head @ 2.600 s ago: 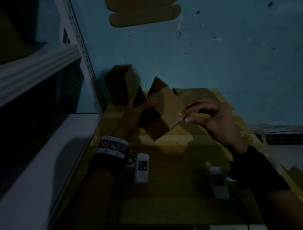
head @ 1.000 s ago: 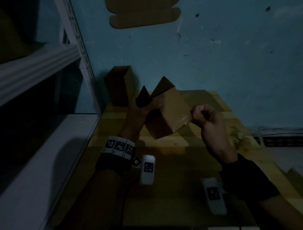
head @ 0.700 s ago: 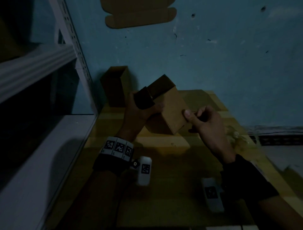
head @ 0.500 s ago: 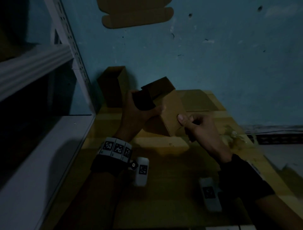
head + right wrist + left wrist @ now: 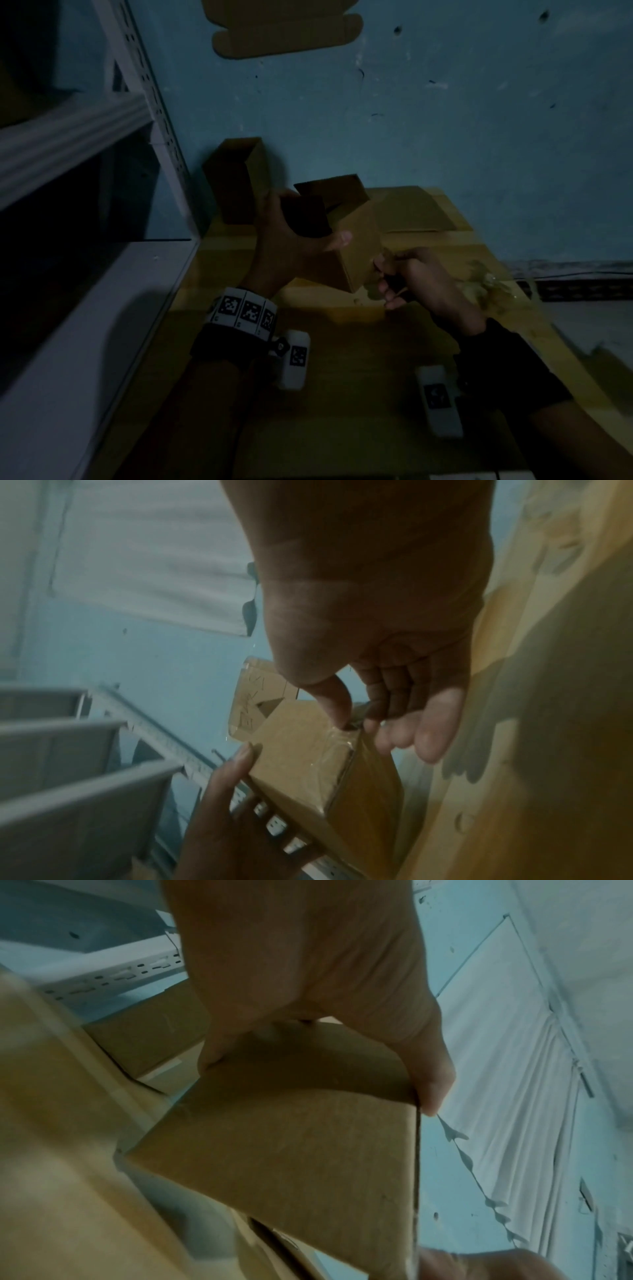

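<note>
A small brown cardboard box point(image 5: 359, 246) is held tilted above the wooden table point(image 5: 342, 428), its top flaps partly folded in. My left hand point(image 5: 291, 253) grips its left side, thumb across the front face and fingers behind. The left wrist view shows the same grip, the left hand point(image 5: 308, 961) over the box point(image 5: 291, 1150). My right hand point(image 5: 411, 277) is at the lower right corner. In the right wrist view the right hand point(image 5: 377, 615) pinches the box point(image 5: 301, 764) at that corner, where shiny clear tape point(image 5: 337, 739) wraps the edge.
An open empty box point(image 5: 236, 181) stands at the table's back left against the blue wall. Flat cardboard point(image 5: 411, 209) lies behind the held box. Crumpled clear tape point(image 5: 486, 287) sits at the right edge. A white metal shelf point(image 5: 68, 137) runs along the left.
The box's raised flaps have folded down and inward. My right hand moved from pulling tape out to the right down onto the box's lower right corner. My left hand kept its grip.
</note>
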A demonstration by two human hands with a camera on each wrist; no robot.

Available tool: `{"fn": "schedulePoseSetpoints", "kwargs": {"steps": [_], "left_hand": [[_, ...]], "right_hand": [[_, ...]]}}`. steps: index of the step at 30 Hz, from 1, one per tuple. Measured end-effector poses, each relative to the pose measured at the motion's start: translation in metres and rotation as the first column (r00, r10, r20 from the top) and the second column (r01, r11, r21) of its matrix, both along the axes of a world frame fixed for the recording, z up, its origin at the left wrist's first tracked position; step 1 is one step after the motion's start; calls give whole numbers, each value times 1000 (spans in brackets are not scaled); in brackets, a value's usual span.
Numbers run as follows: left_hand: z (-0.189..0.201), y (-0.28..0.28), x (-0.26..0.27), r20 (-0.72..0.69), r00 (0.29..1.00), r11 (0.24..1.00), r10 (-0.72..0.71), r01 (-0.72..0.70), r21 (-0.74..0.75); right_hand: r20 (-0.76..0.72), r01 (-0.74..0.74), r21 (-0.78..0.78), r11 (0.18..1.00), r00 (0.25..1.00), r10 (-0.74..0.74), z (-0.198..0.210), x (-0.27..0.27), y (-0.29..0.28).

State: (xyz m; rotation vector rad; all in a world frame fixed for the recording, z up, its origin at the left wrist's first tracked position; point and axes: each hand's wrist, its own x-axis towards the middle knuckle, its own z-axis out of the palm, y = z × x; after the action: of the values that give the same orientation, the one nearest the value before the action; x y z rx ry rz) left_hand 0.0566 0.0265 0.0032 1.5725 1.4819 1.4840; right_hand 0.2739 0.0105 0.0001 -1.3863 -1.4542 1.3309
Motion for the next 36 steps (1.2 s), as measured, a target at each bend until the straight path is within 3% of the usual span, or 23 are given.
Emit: {"fn": "schedulePoseSetpoints", "kwargs": {"steps": [9,11,14,18,23,26,30,33,36], "left_hand": [[0,-1,1,-112,994,1000,18,-18,6],[0,-2,4,-161,987,1000,10,-10,-3],[-2,-3,8,-206,978,1000,1,-7,-30],[0,-4,10,-192,981,999,1,-8,-37],[0,-2,9,-178,984,999,12,-21,-50],[2,-3,7,-172,985,998,14,-24,-61],[5,-5,1,-75,997,995,-1,-7,-99],[8,-6,-3,20,1000,988,-7,10,-152],[8,-4,-7,73,997,980,-9,23,-200]], "right_hand": [[32,49,-30,998,998,-48,0,-7,1],[139,54,36,998,989,-59,-4,-7,2],[374,64,225,972,916,-147,-11,-6,7],[425,36,379,925,881,-208,-12,-7,10],[306,79,412,908,926,-219,-14,-7,11],[85,135,271,953,983,-164,-12,-7,11],[-179,132,107,986,978,-111,-3,-10,4],[-267,82,72,994,962,-60,-1,-9,4],[-265,98,92,991,962,-70,-2,-7,6]]}}
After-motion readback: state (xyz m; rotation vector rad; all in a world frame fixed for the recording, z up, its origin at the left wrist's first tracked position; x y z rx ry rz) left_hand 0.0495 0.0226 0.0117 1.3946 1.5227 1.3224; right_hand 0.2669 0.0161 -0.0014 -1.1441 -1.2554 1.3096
